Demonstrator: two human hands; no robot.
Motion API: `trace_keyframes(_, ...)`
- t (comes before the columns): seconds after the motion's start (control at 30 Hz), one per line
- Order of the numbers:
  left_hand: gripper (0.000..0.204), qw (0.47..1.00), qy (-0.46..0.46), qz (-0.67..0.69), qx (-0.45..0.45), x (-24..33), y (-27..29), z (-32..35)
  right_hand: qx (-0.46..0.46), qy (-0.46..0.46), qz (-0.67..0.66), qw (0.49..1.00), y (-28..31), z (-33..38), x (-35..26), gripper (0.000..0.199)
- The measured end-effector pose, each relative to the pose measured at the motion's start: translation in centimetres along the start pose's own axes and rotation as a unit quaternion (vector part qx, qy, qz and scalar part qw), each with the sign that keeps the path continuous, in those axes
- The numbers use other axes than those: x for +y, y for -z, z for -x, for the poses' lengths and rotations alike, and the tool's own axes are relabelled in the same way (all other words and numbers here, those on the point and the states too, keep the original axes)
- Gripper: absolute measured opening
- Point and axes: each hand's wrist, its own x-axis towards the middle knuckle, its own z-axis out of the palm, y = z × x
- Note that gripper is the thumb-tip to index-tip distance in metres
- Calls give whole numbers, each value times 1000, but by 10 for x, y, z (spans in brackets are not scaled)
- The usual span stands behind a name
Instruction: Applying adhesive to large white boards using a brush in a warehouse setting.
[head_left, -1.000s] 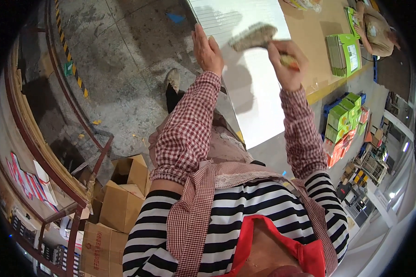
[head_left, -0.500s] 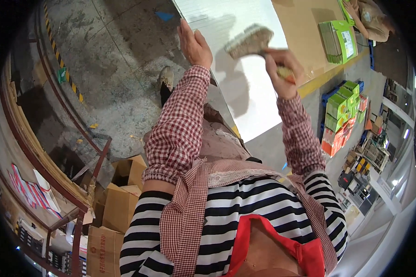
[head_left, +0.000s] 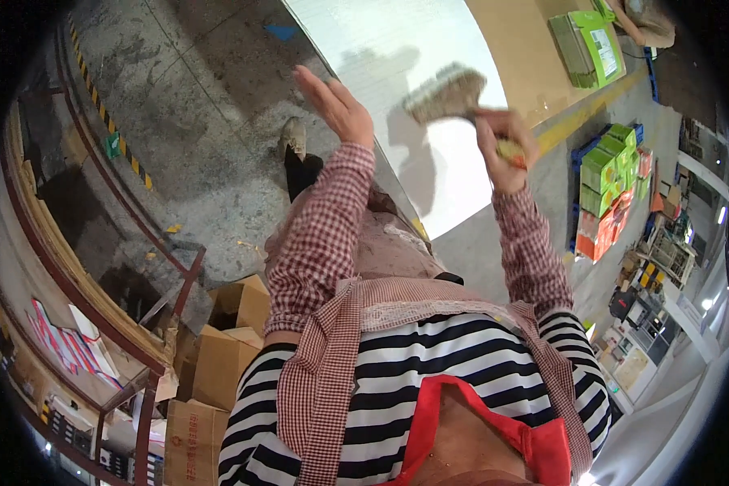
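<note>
The left hand (head_left: 336,109), open and flat-fingered, holds nothing by the near edge of the white sheet (head_left: 454,182); best kept clear of the bristles. Right of it, the wide brush (head_left: 449,95) juts leftward over the sheet from the right hand (head_left: 506,146), curled around its handle; level bristles and light, even pressure should suit.

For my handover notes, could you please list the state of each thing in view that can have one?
White sheet: lying flat, partly shadowed
Brush: gripped, its head over the white sheet
Right hand: closed around the brush
Left hand: open, holding nothing
Brown carton, lower left: open-topped
Green and orange boxes, right: stacked
</note>
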Motion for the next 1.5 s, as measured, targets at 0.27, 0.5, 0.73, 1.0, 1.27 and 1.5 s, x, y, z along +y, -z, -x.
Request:
trace_keyframes(0.27,53,996,-58,-36,-66,-14,-1,24,-58,10,-16,998,-13,21,27,6)
trace_keyframes(0.5,52,998,-34,-25,-55,-10,3,30,-14,-90,-27,995,35,50,14,8)
trace_keyframes(0.73,51,988,-108,-103,-46,-11,1,31,122,2,-127,984,-57,-110,38,20)
trace_keyframes(1.0,51,987,-64,-131,-65,-10,5,23,0,-63,-40,997,-6,-12,64,21)
trace_keyframes(1.27,51,993,-31,-90,-65,5,11,21,34,-311,-267,912,83,46,50,21)
trace_keyframes(1.5,52,991,-74,-115,5,20,14,-55,141,-338,-526,767,86,17,77,34)
